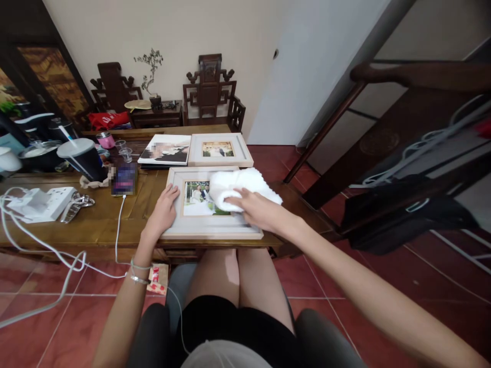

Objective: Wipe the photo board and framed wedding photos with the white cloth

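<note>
On the table (134, 210), a cloth (251, 183) bunched in the right hand (255, 207) hides the frame (215, 228) around two o'clock; the left hand (163, 210) lies spread at nine

Left hand (163, 210) rests open, fingers pointing away, just inside the front edge of the desk (99, 225); right arm (345, 271) stretches in long, right hand (251, 207) curled gripping; thighs (240, 281) tuck under that edge.

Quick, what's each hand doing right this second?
Left hand: on the left edge of the near frame; whether it grips cannot be told.
Right hand: closed on a white cloth, over that frame.
</note>
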`<state>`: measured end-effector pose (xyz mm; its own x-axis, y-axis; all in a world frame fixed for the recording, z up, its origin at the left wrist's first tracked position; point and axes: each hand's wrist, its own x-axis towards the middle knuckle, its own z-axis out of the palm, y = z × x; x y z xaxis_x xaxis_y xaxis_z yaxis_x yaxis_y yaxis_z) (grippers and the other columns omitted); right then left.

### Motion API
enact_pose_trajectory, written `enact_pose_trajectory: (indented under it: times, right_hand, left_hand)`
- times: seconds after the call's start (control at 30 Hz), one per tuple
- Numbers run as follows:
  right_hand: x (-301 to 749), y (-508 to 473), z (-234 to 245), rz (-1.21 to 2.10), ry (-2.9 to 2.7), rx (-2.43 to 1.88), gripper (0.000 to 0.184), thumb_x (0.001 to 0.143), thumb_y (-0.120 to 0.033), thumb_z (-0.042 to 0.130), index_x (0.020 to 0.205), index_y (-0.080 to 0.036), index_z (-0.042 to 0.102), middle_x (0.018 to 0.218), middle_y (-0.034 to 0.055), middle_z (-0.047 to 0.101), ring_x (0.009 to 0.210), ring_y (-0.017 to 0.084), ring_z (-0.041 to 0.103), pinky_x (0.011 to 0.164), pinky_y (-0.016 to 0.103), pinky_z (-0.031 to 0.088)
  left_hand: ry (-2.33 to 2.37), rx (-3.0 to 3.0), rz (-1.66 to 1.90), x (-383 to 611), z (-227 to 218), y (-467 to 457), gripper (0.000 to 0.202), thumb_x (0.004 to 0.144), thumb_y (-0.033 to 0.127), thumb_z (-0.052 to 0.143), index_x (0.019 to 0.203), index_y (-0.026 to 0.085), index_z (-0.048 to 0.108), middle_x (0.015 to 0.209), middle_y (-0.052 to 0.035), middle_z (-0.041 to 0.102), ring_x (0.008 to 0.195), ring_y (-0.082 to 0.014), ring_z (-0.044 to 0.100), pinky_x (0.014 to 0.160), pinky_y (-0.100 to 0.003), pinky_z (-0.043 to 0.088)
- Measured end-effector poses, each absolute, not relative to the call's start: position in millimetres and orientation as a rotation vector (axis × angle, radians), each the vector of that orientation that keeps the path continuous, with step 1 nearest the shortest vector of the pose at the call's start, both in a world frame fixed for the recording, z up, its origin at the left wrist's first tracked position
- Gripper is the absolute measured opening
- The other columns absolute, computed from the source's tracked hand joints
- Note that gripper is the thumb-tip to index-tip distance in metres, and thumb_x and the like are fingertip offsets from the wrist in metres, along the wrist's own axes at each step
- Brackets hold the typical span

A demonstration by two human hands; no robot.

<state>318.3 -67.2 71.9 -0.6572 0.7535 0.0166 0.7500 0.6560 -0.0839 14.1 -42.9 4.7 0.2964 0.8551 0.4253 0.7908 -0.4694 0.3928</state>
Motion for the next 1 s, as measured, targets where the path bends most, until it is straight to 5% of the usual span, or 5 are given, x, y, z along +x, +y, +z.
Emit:
enact_pose_trajectory:
  times: [0.2,0.4,0.6,0.8,1.0]
  right_hand:
    - [321,-136,99,0.294,-2.828,-1.280,0.068,0.066,0.005,0.041,0.126,-0.021,0.060,0.108,0.0116,0.062,0.088,0.023,0.063,0.078,0.031,0.046]
    - [310,-78,80,0.113,-2.639,-1.358,0.067,0.070,0.005,0.042,0.132,-0.016,0.056,0.132,0.0183,0.054,0.112,0.030,0.059,0.095,0.043,0.046]
    - [293,11,72,-0.076,-2.574,-1.372,0.064,0.074,0.006,0.043,0.134,-0.014,0.054,0.151,0.0171,0.041,0.137,0.036,0.037,0.108,0.055,0.035]
    - [297,-10,59,-0.033,-2.857,-1.163,0.062,0.069,0.005,0.051,0.126,-0.017,0.063,0.144,0.0157,0.051,0.132,0.036,0.043,0.109,0.057,0.030]
    - [308,-95,96,0.226,-3.018,-1.024,0.061,0.071,0.005,0.046,0.123,-0.019,0.066,0.106,0.0136,0.068,0.102,0.028,0.062,0.090,0.040,0.046]
  left_hand:
    - [1.555,2.440,0.893,15,2,-42,0.051,0.081,0.002,0.038,0.126,0.012,0.061,0.140,-0.0125,0.057,0.143,-0.0269,0.036,0.120,-0.050,0.030]
    - [1.531,2.447,0.847,14,1,-42,0.052,0.081,0.002,0.039,0.127,0.011,0.060,0.143,-0.0132,0.054,0.144,-0.0279,0.033,0.119,-0.054,0.030]
    - [1.536,2.441,0.886,14,3,-45,0.051,0.083,0.002,0.037,0.127,0.013,0.060,0.141,-0.0128,0.056,0.143,-0.0271,0.036,0.118,-0.054,0.032]
    - [1.561,2.432,0.882,17,5,-47,0.051,0.083,0.002,0.037,0.127,0.012,0.060,0.141,-0.0135,0.056,0.143,-0.0277,0.036,0.118,-0.053,0.032]
    - [1.572,2.434,0.909,17,4,-47,0.053,0.083,0.002,0.036,0.133,0.012,0.055,0.143,-0.0126,0.054,0.143,-0.0255,0.037,0.120,-0.051,0.030]
